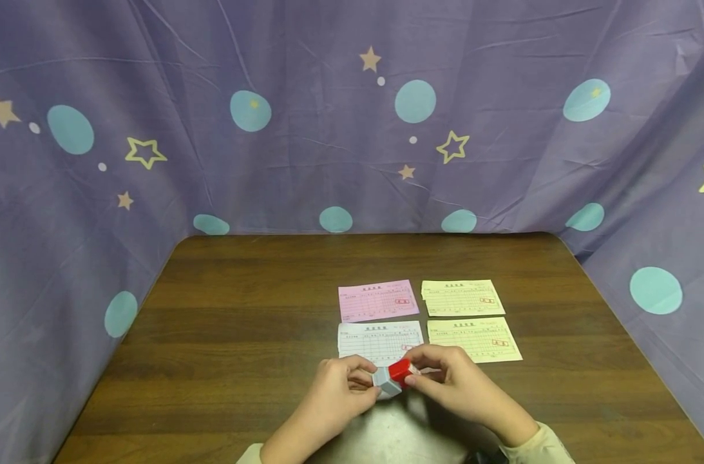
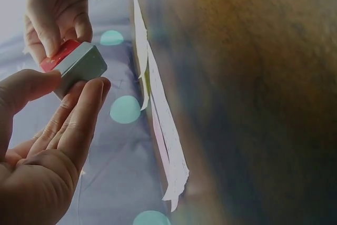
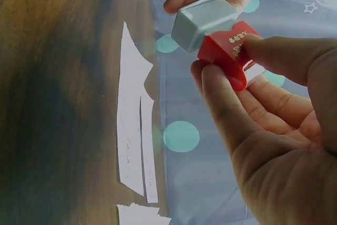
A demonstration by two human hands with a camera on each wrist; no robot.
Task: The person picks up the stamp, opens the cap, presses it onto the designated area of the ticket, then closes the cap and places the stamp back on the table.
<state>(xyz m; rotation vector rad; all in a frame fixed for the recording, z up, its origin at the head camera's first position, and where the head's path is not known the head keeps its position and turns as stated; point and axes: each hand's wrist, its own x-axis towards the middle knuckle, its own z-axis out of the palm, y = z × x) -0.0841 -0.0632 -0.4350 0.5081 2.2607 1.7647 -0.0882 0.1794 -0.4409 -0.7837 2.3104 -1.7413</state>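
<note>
A small stamp with a red body (image 1: 400, 372) and a grey cap (image 1: 386, 381) is held in the air between both hands, above the near edge of the white form (image 1: 377, 340). My left hand (image 1: 342, 391) pinches the grey cap between thumb and fingers. The red body is gripped by my right hand (image 1: 453, 383); in the right wrist view, pale characters mark the red part (image 3: 231, 46). Cap and body touch each other, in line; whether the cap is fully seated I cannot tell. The hands partly cover the white form.
Beyond the white form lies a pink form (image 1: 377, 303). To the right are two yellow forms, one farther (image 1: 462, 299) and one nearer (image 1: 473, 341). Each form bears a red stamped mark. The wooden table (image 1: 224, 335) is bordered by a purple patterned curtain (image 1: 328, 174).
</note>
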